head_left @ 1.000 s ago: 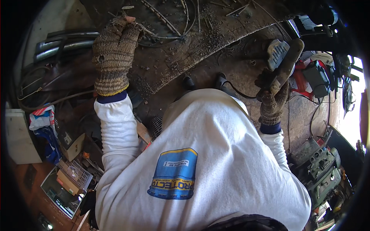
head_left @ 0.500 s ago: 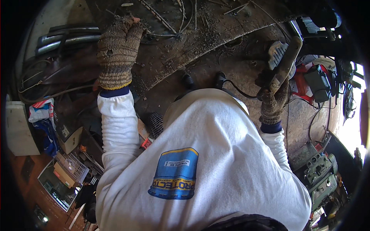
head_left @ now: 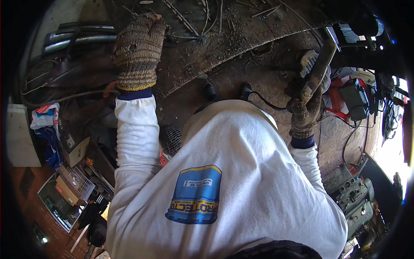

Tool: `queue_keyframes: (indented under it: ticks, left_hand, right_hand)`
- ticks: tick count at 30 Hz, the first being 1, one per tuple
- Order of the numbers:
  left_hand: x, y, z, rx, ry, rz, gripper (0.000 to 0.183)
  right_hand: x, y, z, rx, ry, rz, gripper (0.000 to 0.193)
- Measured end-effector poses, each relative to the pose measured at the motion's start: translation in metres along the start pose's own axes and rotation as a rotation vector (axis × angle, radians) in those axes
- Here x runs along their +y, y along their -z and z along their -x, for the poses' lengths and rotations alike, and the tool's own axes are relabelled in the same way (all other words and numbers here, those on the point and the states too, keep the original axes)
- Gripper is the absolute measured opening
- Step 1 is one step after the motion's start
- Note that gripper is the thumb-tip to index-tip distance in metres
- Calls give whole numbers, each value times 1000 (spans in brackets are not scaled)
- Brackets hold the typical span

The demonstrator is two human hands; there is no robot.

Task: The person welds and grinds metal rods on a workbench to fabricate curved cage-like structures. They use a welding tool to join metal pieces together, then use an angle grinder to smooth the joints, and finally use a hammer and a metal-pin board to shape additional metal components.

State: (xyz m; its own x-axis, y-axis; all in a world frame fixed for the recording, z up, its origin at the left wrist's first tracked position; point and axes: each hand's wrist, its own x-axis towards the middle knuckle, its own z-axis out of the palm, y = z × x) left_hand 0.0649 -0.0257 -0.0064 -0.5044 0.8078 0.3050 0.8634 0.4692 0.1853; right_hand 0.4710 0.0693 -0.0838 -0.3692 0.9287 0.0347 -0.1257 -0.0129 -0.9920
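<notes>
Cluttered workshop ground spreads below you, with a dirty metal sheet point(head_left: 241, 39) across twelve o'clock, littered with wire scraps. Your left hand point(head_left: 138, 49), gloved, lies flat on the sheet at eleven o'clock — fingers together and holding nothing. Your right hand point(head_left: 305, 113), at two o'clock, is clamped on a wire brush point(head_left: 317, 71) — bristles off the sheet's edge.

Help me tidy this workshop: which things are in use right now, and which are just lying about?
In use:
left hand flat on the dirty metal bench
right hand gripping a metal bar

Lying about:
red tool
black box
cardboard boxes
blue-red cloth
</notes>
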Motion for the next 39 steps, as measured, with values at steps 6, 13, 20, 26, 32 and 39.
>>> queue_keyframes:
  ticks: [6, 13, 20, 26, 32, 39]
  left_hand:
    - [4, 9, -4, -84, 69, -9, 33]
    - [2, 7, -11, -139, 99, 88, 38]
    - [13, 19, -17, -189, 29, -147, 41]
    - [15, 36, -34, -379, -15, -212, 41]
    - [15, 34, -29, -259, -241, -588, 40]
    - [3, 43, -47, -142, -555, -654, 33]
  right_hand:
    - [0, 2, -3, 5, -14, 7, 100]
    - [5, 7, -7, -5, -34, -6, 96]
    - [7, 10, -14, -13, -25, -44, 93]
    - [12, 13, -17, -7, 3, -30, 93]
    - [13, 16, -15, 2, -46, -25, 93]
    - [7, 9, -13, 5, -17, -10, 94]
